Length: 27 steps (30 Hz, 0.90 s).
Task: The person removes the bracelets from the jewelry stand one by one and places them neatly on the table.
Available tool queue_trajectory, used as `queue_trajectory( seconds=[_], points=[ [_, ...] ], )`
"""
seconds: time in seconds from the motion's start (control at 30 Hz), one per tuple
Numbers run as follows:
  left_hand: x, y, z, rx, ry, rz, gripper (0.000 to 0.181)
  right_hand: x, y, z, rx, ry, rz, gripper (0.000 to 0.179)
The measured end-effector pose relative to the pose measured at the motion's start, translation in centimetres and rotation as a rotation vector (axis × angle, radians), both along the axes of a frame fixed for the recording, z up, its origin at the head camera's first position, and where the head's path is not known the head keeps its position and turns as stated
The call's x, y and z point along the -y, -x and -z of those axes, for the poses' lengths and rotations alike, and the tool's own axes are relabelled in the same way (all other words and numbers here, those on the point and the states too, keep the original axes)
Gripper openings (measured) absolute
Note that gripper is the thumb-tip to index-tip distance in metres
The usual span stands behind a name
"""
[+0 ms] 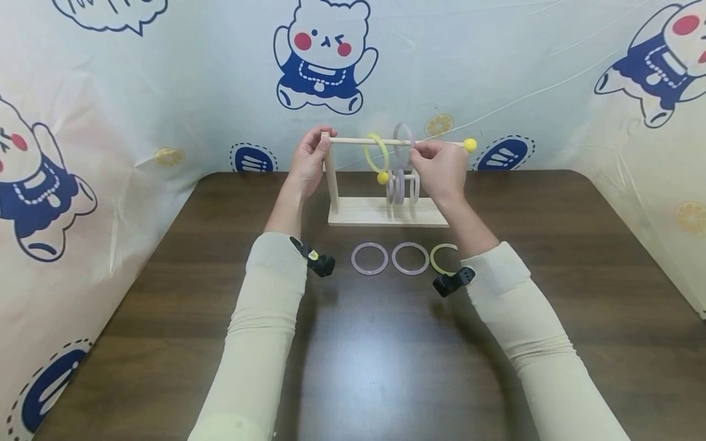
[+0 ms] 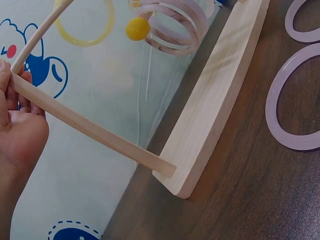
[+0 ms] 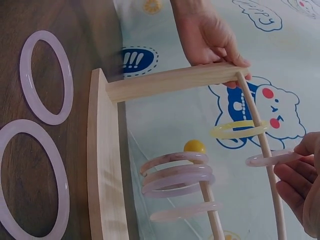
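A wooden ring stand [image 1: 380, 213] has an upper rod [image 1: 347, 141] and a shorter lower rod. My left hand [image 1: 310, 160] grips the top of its left post [image 2: 85, 122], thumb and fingers around the corner. A pale purple ring [image 3: 270, 160] hangs around the upper rod, pinched between thumb and fingers of my right hand [image 1: 441, 168]. To its left, a yellow ring [image 3: 232, 131] circles the same rod. Several pale purple rings [image 1: 399, 188] are on the lower rod, behind its yellow end ball [image 3: 194, 146]. Another yellow ball [image 1: 470, 145] caps the upper rod's right end.
On the brown table [image 1: 364, 343], in front of the stand, lie two purple rings, a left one [image 1: 369, 273] and a middle one [image 1: 410, 274], and a yellow-green ring [image 1: 433, 257] partly hidden by my right arm. A printed cloth [image 1: 220, 79] hangs behind.
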<state>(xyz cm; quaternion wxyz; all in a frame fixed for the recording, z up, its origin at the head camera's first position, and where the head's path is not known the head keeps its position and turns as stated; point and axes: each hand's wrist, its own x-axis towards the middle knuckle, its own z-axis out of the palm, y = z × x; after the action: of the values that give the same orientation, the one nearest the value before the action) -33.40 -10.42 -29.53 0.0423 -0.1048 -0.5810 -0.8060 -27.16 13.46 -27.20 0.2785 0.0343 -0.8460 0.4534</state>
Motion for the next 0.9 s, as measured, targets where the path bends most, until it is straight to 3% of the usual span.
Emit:
queue_trajectory(
  seconds=[0.9],
  points=[
    [0.1, 0.2, 0.1, -0.012, -0.007, 0.009, 0.014, -1.5, -0.2, 1.4, -0.087, 0.096, 0.065, 0.016]
  ],
)
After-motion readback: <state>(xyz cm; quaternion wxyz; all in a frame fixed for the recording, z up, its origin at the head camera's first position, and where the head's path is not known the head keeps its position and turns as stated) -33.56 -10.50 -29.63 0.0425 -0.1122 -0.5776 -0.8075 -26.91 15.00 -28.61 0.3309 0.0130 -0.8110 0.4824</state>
